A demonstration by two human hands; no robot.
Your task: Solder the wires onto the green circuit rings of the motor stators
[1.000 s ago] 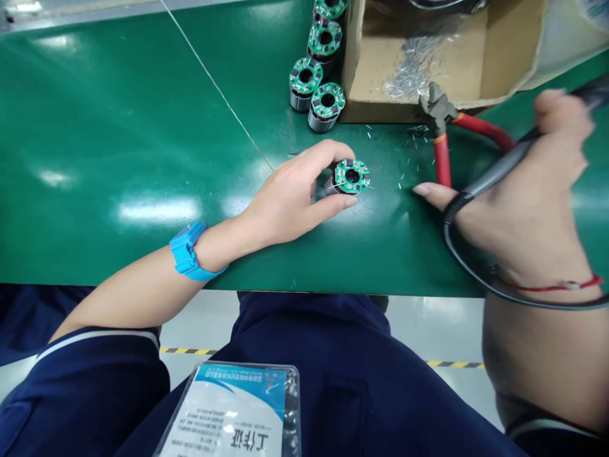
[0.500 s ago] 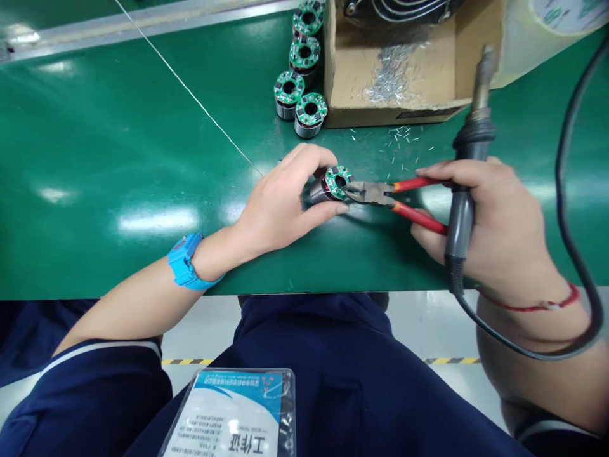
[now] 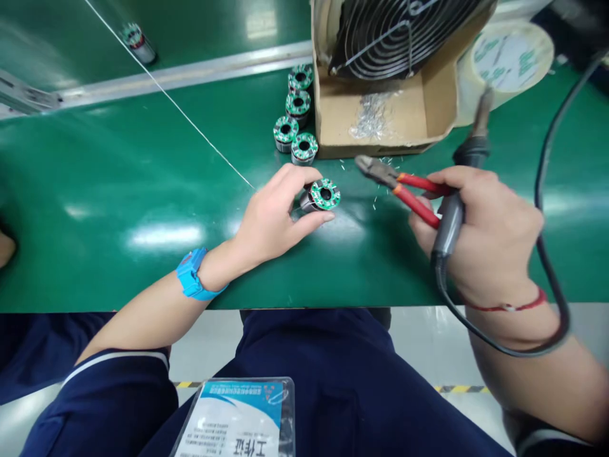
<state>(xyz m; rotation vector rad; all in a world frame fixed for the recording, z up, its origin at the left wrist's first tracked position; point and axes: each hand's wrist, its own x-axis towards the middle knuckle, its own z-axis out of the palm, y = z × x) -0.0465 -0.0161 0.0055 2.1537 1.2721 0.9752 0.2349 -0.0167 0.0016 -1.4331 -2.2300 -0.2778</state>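
Note:
Between thumb and fingers, my left hand (image 3: 269, 219) grips a small motor stator (image 3: 325, 194) with a round green circuit board on top, tilted a little. Solder wire, or a thin white cord (image 3: 204, 136), runs from behind that hand to the upper left. My right hand (image 3: 490, 231) holds red-handled cutting pliers (image 3: 413, 197), their jaws closed and pointing up and left, apart from the stator. The same hand also carries a soldering iron (image 3: 454, 219), its tip upward and its black cable looping round the wrist.
Several more stators (image 3: 304, 147) stand beside a cardboard box (image 3: 380, 149) holding a fan (image 3: 404, 38) and wire clippings (image 3: 373, 117). A tape roll (image 3: 507, 60) is at the right of the box. Another stator (image 3: 139, 44) stands past the metal rail. Someone's hand (image 3: 6, 249) shows at the left edge.
The pliers have come away from the stator's board, swung upward, and their jaws now look closed. My left hand still holds the stator. The view has shifted, showing more of the fan.

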